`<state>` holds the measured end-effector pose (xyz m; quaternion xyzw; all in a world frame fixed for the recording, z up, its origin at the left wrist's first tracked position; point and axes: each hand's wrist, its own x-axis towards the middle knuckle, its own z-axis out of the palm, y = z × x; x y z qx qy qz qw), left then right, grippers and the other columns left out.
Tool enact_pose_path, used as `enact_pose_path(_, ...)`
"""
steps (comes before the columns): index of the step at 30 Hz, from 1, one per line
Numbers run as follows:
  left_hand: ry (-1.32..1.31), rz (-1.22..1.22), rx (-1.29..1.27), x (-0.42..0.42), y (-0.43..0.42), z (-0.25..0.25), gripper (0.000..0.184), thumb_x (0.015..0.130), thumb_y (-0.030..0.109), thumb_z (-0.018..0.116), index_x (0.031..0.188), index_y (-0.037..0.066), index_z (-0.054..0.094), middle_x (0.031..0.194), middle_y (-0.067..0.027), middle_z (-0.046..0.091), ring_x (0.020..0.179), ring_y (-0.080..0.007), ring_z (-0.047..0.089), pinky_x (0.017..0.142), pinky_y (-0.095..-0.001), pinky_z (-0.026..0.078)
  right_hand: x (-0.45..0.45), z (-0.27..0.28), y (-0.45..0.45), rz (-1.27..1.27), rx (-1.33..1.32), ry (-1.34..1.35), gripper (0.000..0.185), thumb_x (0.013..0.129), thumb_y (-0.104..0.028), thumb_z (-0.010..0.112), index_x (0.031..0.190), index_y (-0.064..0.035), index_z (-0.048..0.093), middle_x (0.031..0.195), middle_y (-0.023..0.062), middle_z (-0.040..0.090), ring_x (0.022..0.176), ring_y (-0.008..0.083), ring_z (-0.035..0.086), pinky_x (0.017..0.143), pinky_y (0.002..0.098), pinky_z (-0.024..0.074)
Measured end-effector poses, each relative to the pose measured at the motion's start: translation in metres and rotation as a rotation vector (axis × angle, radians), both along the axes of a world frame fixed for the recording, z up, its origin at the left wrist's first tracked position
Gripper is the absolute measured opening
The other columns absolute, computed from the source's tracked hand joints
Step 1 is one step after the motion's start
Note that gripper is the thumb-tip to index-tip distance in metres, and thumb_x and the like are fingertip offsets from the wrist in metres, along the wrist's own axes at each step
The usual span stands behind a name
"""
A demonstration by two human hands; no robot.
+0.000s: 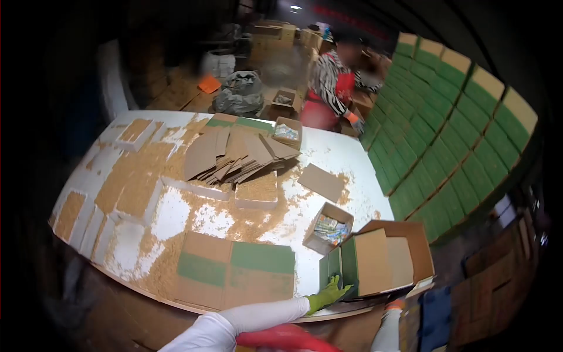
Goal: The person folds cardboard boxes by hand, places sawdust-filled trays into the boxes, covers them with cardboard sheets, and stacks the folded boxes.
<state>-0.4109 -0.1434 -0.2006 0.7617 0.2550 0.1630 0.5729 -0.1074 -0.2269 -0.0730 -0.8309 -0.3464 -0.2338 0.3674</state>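
My left hand [329, 294], in a yellow-green glove, lies with its fingers spread against the green flap of an open cardboard box [421, 253] at the table's near right corner. Inside the box show brown board and a paler sheet. Of my right hand [394, 305] only an orange glove cuff is visible, below the box's near side; its fingers are hidden behind the box. Close to the flap stands a small carton [314, 242] holding colourful printed packets. A flattened green-and-brown carton [234, 271] is left of my left arm.
Shavings-like brown material litters the white table [358, 155]. A pile of cardboard sheets [240, 154] and white-sided trays [256, 202] lie on it. Green-and-brown boxes [446, 135] form a tall stack at right. Across the table, a person [334, 88] in a red apron stands near the stack.
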Motion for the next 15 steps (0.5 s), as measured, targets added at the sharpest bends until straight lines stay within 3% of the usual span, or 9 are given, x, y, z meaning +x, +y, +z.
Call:
enact_pose_path(1,0.038,0.026,0.115,0.022,0.022,0.008,0.050,0.104,0.034,0.040,0.151,0.016,0.035,0.151,-0.0173,0.037,0.137,-0.0298,0.040,0.108,-0.0421,0.037,-0.024,0.028,0.012,0.076,0.067,-0.059,0.038,0.096,-0.027,0.053,0.125,-0.0033,0.051,0.122,0.0140,0.056,0.109,0.0270,0.055,0.099,0.0393,0.0411)
enact_pose_path(4,-0.192,0.203,-1.015,-0.076,0.032,0.124,0.052,0.102,0.041,0.047,0.145,0.013,0.043,0.142,-0.0036,0.051,0.127,-0.0168,0.047,0.097,-0.0295,0.044,-0.115,0.051,0.004,0.247,0.141,-0.048,0.034,0.093,-0.026,0.058,0.118,-0.0038,0.057,0.114,0.0146,0.060,0.102,0.0276,0.059,0.094,0.0403,0.0445)
enact_pose_path(6,-0.220,0.427,-0.275,-0.158,0.033,0.101,0.051,0.096,0.036,0.060,0.139,0.010,0.051,0.130,-0.0073,0.062,0.116,-0.0105,0.054,0.093,-0.0305,0.048,-0.173,0.039,-0.012,0.366,0.121,0.010,0.031,0.091,-0.025,0.061,0.114,-0.0041,0.061,0.109,0.0150,0.063,0.098,0.0280,0.061,0.090,0.0410,0.0468)
enact_pose_path(8,-0.290,0.780,-0.359,-0.274,0.006,0.127,0.056,0.085,0.036,0.072,0.130,0.004,0.057,0.119,-0.0122,0.066,0.107,-0.0255,0.062,0.092,-0.0365,0.048,-0.225,0.010,-0.034,0.483,0.052,0.097,0.029,0.089,-0.024,0.065,0.110,-0.0044,0.065,0.104,0.0154,0.066,0.094,0.0284,0.064,0.087,0.0417,0.0491)
enact_pose_path(10,0.522,1.262,0.738,-0.375,-0.010,0.086,0.069,0.072,0.037,0.078,0.127,0.003,0.054,0.110,-0.0183,0.061,0.108,-0.0383,0.055,0.095,-0.0460,0.043,-0.265,-0.036,-0.058,0.608,-0.072,0.205,0.026,0.087,-0.023,0.068,0.105,-0.0047,0.068,0.099,0.0158,0.069,0.089,0.0288,0.066,0.084,0.0424,0.0514)
enact_pose_path(12,0.887,1.499,0.517,-0.430,-0.042,0.071,0.069,0.073,0.037,0.078,0.127,0.003,0.053,0.116,-0.0217,0.058,0.115,-0.0407,0.050,0.098,-0.0484,0.040,-0.287,-0.094,-0.060,0.661,-0.267,0.360,0.024,0.085,-0.023,0.071,0.101,-0.0050,0.072,0.094,0.0162,0.072,0.085,0.0293,0.069,0.080,0.0431,0.0536)
enact_pose_path(13,0.848,1.458,0.510,-0.449,-0.048,0.064,0.070,0.072,0.038,0.078,0.127,0.003,0.053,0.116,-0.0221,0.058,0.115,-0.0409,0.050,0.098,-0.0488,0.040,-0.302,-0.136,-0.039,0.477,-0.442,0.588,0.055,0.083,-0.034,0.072,0.126,-0.0025,0.057,0.114,0.0257,0.061,0.108,0.0397,0.057,0.093,0.0473,0.0464)
enact_pose_path(14,0.819,1.403,0.480,-0.458,-0.055,0.053,0.070,0.072,0.038,0.078,0.126,0.002,0.053,0.116,-0.0225,0.057,0.115,-0.0411,0.049,0.099,-0.0492,0.040,-0.314,-0.152,-0.018,0.702,-0.370,-0.182,0.050,0.087,-0.034,0.067,0.122,0.0000,0.059,0.114,0.0244,0.062,0.111,0.0397,0.055,0.095,0.0479,0.0436)
enact_pose_path(15,0.779,1.352,0.430,-0.463,-0.083,0.046,0.070,0.071,0.039,0.079,0.125,0.002,0.053,0.116,-0.0230,0.057,0.115,-0.0413,0.049,0.099,-0.0496,0.040,-0.345,-0.133,0.007,0.542,-0.415,0.392,0.054,0.090,-0.034,0.062,0.129,0.0021,0.053,0.124,0.0226,0.058,0.116,0.0391,0.053,0.101,0.0462,0.0402)
